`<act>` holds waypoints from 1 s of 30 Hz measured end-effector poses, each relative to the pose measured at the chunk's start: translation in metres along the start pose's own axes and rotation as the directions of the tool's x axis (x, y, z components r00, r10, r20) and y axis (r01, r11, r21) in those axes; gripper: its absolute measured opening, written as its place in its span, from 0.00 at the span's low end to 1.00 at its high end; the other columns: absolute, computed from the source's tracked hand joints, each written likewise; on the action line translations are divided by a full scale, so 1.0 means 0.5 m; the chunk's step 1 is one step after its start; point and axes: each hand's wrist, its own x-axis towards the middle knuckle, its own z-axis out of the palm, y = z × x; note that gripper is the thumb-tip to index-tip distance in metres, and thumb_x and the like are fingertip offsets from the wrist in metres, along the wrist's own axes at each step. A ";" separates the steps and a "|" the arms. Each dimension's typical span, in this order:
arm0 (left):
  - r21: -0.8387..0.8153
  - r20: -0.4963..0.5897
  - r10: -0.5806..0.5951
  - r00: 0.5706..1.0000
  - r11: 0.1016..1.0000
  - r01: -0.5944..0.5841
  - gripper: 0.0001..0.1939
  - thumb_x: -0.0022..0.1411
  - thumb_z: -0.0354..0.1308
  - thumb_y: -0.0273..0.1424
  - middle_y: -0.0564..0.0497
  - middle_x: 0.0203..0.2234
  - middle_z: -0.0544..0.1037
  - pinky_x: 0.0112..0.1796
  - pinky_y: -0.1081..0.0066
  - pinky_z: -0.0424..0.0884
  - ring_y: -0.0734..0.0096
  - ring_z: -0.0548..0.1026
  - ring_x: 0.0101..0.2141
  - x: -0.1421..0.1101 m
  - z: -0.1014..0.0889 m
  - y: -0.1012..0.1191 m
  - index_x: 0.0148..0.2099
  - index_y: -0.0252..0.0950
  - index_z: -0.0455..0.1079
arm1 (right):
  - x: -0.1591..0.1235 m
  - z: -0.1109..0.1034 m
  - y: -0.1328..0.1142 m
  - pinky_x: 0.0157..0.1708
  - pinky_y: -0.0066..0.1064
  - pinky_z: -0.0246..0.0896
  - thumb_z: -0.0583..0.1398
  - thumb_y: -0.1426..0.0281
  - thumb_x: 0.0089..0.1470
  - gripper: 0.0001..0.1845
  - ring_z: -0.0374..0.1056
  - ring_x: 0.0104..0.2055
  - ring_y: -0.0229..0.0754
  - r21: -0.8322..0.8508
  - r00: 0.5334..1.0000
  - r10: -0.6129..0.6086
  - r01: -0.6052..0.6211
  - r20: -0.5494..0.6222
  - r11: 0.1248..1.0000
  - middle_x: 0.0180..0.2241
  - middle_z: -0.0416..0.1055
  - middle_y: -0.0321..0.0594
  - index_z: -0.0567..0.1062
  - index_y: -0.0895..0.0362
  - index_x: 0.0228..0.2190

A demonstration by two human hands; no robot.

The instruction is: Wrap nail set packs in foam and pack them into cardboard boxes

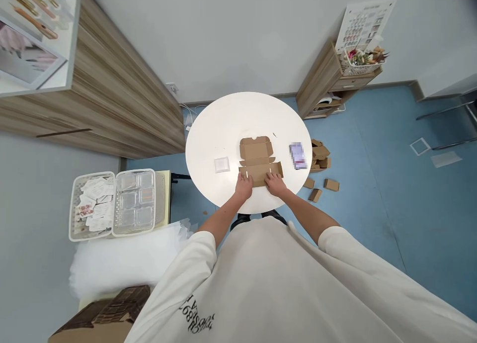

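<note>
A brown cardboard box (257, 150), partly unfolded, lies on the white round table (223, 119). Its notched lid flap points away from me, and the near panel has two small pale slots. At the near left corner of the box, my left hand (244, 185) grips the cardboard, thumb towards the slot. My right hand (276, 184) has its fingers bent over the near panel, by the right slot. The undersides of both hands' fingers are hidden. Left of the box rests a small clear flat case (222, 164); to the right is a purple pack (298, 155), blurred out.
Several small cardboard boxes (319, 154) sit beside the table on the right, some on the blue floor. At left, a white basket (93, 174) of paper packets adjoins one with clear divided cases (137, 199). White wrapping sheets (122, 258) lie nearer me. Wooden cabinets (320, 74) stand behind.
</note>
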 end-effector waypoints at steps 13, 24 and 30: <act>-0.045 0.094 -0.074 0.993 0.996 0.078 0.26 0.66 0.56 0.37 0.33 0.63 0.63 0.60 0.33 0.49 0.40 0.63 0.61 0.068 -0.006 0.011 0.64 0.37 0.63 | 0.044 -0.019 0.061 0.52 0.40 0.57 0.51 0.66 0.68 0.18 0.65 0.55 0.53 0.086 0.993 -0.070 0.062 0.092 0.994 0.54 0.69 0.53 0.75 0.58 0.52; -0.153 0.092 -0.154 0.984 0.974 0.166 0.22 0.69 0.54 0.41 0.38 0.60 0.65 0.55 0.42 0.61 0.42 0.62 0.60 0.081 -0.005 -0.014 0.62 0.41 0.65 | 0.133 -0.087 0.090 0.53 0.42 0.57 0.48 0.65 0.69 0.20 0.60 0.58 0.56 0.179 0.964 0.248 -0.228 -0.100 0.957 0.62 0.60 0.56 0.71 0.58 0.55; -0.160 0.110 -0.161 0.981 0.971 0.177 0.23 0.69 0.54 0.40 0.38 0.62 0.63 0.58 0.43 0.59 0.42 0.60 0.61 0.080 0.000 -0.016 0.64 0.42 0.63 | 0.213 -0.116 0.115 0.57 0.48 0.57 0.52 0.68 0.65 0.19 0.60 0.60 0.57 0.527 0.870 0.482 -0.362 -0.106 0.769 0.62 0.62 0.54 0.71 0.56 0.54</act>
